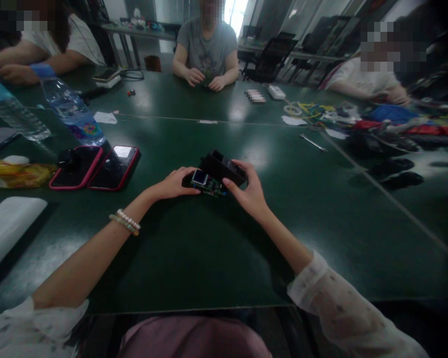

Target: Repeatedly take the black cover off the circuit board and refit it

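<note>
While the left hand (175,183) pinches a green circuit board (212,187) with a small screen (200,177), the right hand (253,191) clasps a black box-shaped casing (221,168).

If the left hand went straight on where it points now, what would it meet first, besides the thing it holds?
Beyond the circuit board in its grip, the left hand would probably meet the black case in the right hand first, though depth is hard to judge.
</note>
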